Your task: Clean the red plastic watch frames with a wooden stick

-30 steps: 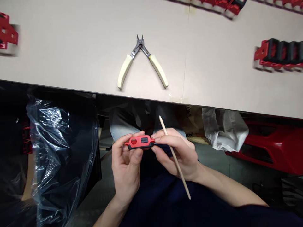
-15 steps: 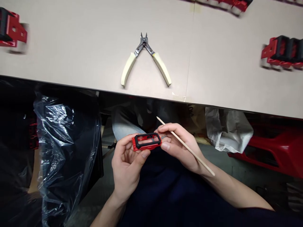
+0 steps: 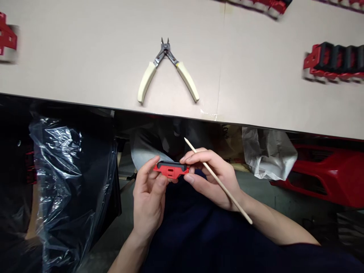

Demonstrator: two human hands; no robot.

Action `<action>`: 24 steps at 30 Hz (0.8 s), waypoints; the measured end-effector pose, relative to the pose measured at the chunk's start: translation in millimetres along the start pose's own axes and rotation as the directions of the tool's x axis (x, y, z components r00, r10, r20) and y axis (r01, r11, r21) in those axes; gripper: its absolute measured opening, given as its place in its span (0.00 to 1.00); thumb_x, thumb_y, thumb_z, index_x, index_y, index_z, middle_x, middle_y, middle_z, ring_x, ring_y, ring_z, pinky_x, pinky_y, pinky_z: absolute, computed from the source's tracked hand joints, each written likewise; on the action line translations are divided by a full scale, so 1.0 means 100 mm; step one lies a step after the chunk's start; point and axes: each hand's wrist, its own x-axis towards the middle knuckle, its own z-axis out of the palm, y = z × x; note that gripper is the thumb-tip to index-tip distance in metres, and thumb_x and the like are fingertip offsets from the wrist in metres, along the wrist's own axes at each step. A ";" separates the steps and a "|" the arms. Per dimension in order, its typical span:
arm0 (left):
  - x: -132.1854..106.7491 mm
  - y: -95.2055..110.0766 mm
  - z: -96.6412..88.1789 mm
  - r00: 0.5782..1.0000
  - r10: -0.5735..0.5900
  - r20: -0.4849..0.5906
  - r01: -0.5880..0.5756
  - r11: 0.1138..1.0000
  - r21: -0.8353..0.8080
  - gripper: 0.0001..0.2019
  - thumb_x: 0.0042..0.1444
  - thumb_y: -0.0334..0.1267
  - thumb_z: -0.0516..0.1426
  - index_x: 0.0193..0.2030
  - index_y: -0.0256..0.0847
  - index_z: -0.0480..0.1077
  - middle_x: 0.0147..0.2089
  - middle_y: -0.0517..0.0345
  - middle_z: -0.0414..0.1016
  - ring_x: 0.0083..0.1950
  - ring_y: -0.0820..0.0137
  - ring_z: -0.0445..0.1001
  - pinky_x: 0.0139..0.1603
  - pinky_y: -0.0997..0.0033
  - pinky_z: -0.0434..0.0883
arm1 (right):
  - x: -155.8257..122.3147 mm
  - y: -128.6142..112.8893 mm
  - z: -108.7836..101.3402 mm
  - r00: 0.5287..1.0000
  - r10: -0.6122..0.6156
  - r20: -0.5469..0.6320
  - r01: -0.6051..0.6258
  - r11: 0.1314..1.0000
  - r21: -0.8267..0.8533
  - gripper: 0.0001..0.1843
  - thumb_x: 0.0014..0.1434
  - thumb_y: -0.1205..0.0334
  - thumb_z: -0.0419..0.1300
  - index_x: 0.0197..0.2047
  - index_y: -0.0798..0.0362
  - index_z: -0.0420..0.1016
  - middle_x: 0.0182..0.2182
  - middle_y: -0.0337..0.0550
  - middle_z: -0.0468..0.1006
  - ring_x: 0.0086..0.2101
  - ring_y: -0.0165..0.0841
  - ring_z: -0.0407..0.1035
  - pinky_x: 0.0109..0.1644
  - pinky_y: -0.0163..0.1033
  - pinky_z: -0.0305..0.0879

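Note:
Just below the table edge, a small red plastic part with a black rim (image 3: pixel 171 171) is held in front of my body. My left hand (image 3: pixel 150 193) grips its left end between thumb and fingers. The fingertips of my right hand (image 3: pixel 216 176) touch its right end. A thin pale wooden stick (image 3: pixel 220 184), pointed at its upper tip, is also in my right hand, lying slantwise across it. The part's red side with small slots faces me, black rim up.
Side cutters (image 3: pixel 166 68) with cream handles lie spread on the pale table (image 3: pixel 99 57). More red and black parts stand in a row (image 3: pixel 332 62) at the right. Clear plastic sheeting (image 3: pixel 62 182) hangs at left; a crumpled white bag (image 3: pixel 267 151) and large red panel (image 3: pixel 327 174) are at right.
The red and black part has been tilted, so its slotted red side now shows instead of its open frame. The stick has turned slightly steeper. The whole view has shifted a little.

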 end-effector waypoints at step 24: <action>-0.04 0.02 -0.01 0.998 0.042 0.048 -0.044 0.998 0.039 0.09 0.67 0.49 0.67 0.50 0.53 0.85 0.37 0.60 0.85 0.32 0.71 0.84 0.38 0.72 0.84 | -0.06 -0.19 -0.05 0.997 0.081 0.012 -0.081 0.997 0.002 0.07 0.66 0.66 0.69 0.47 0.48 0.78 0.37 0.39 0.81 0.34 0.31 0.77 0.37 0.37 0.77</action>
